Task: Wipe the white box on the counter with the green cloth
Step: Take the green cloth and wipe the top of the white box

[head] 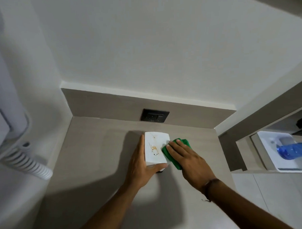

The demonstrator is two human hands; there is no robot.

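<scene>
The white box (155, 148) stands on the grey counter (100, 150) near the back wall, with brown-orange smears on its top face. My left hand (142, 164) grips its left side, thumb wrapped around the near edge. My right hand (186, 157) lies flat on the green cloth (178, 152), pressing it against the box's right edge and top. Part of the cloth is hidden under my fingers.
A black wall socket (155, 115) sits in the backsplash just behind the box. A white coiled hose (27, 161) and appliance hang at the left. At the right, a lower shelf holds a white tray (269, 154) with a blue bottle (295, 150).
</scene>
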